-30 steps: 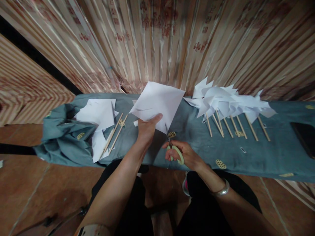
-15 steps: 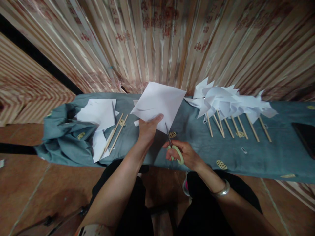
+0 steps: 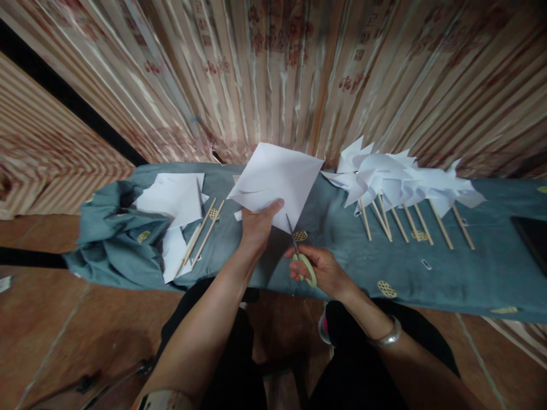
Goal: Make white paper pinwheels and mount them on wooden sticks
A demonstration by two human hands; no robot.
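A square sheet of white paper (image 3: 280, 176) is held up over the cloth, turned with one corner toward me. My left hand (image 3: 258, 222) pinches its lower left edge, thumb on top and fingers hidden underneath. A slit shows in the sheet's left part. Green-handled scissors (image 3: 304, 269) are gripped in my right hand (image 3: 322, 270), fingers through the loops. Their blades lie at the sheet's near corner, pointing toward its middle, and look almost closed.
Finished paper pinwheels (image 3: 397, 176) on wooden sticks lie in a row at right. White paper sheets (image 3: 175, 196) and loose wooden sticks (image 3: 207, 233) rest at left. A dark flat object (image 3: 532, 242) sits far right on the grey-green cloth (image 3: 354, 265). A pleated curtain (image 3: 273, 74) hangs behind.
The scissor handles have drawn slightly closer together in my right hand. The paper and my left hand stay almost where they were; the view has shifted a little.
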